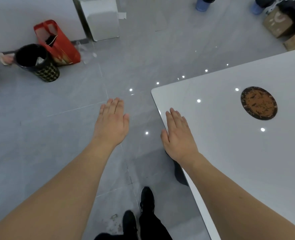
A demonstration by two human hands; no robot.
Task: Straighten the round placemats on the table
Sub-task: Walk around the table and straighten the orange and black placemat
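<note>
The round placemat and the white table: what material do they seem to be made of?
The round placemat looks like cork or a cork-like board: matte brown, speckled middle inside a dark, worn rim. The white table seems glossy stone, glass or lacquer; it mirrors the ceiling lights as sharp bright dots. Which one cannot be told.

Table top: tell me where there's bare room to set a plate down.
The white table holds one round placemat. Bare patches: the corner strip between the right hand and the placemat, the wide area nearer the person below the placemat, and the far stretch beyond it. Only the edge under the right hand is taken. The left hand is over the floor.
</note>
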